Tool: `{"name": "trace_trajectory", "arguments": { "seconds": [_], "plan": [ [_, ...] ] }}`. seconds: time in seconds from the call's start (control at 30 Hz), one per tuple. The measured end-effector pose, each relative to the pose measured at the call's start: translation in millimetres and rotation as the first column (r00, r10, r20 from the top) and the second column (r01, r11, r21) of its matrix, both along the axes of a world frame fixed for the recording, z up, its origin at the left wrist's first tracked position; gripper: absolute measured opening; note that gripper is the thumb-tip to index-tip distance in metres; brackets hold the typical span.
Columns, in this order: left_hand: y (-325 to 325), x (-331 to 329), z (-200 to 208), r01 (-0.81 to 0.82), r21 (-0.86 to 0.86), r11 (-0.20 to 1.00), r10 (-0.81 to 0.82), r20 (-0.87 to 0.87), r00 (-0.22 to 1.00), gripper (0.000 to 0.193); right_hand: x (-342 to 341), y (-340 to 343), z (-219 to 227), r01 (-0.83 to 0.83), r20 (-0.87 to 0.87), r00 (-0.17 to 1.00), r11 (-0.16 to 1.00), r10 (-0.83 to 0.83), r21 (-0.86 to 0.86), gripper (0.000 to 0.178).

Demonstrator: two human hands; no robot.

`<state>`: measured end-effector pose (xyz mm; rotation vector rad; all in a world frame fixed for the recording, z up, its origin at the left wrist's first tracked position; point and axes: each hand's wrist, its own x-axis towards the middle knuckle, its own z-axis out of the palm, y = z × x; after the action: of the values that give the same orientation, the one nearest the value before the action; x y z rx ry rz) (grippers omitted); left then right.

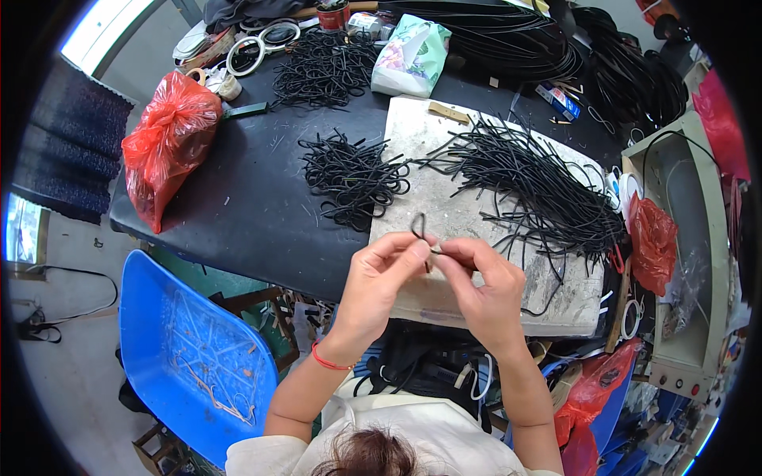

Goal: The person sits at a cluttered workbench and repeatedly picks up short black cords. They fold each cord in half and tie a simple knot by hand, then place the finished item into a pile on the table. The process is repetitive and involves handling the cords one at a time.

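A thin black cord stands up in a small loop between my hands, above the near part of the pale, stained board. My left hand pinches it at the base of the loop. The fingertips of my right hand are closed on the same cord, almost touching the left thumb. My fingers hide the crossing. To the right lies a large heap of loose, mostly straight black cords. Left of the board's edge, a smaller pile of looped black cords rests partly on the dark table.
Another black cord pile lies farther back, beside a green-white tissue pack. A tied red plastic bag stands at the table's left end. Below it is a blue tub. At right stands a beige metal case.
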<state>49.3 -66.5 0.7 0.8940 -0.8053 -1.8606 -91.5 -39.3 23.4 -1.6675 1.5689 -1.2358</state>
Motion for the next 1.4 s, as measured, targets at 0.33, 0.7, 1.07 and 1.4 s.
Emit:
{"name": "trace_trajectory", "arguments": {
  "seconds": [0.33,0.7,1.07,1.4],
  "plan": [
    [-2,2,6,0.034,0.151,0.988,-0.009,-0.164,0.986,0.015,1,-1,-2,0.037,-0.145,0.988,0.988,-0.059,-0.149,0.012],
    [-11,18,1,0.063,0.282,0.957,0.032,-0.322,0.946,0.017,-10,4,-5,-0.033,-0.174,0.985,0.983,0.001,-0.179,0.021],
    [-2,10,-2,0.220,0.018,0.975,-0.220,0.025,0.975,0.016,-9,2,-2,-0.149,-0.353,0.934,0.948,0.043,-0.280,0.026],
    [-2,11,15,0.650,-0.512,0.562,0.111,0.825,0.554,0.013,-27,11,32,-0.273,-0.533,0.831,0.951,0.157,-0.145,0.022]
  ]
}}
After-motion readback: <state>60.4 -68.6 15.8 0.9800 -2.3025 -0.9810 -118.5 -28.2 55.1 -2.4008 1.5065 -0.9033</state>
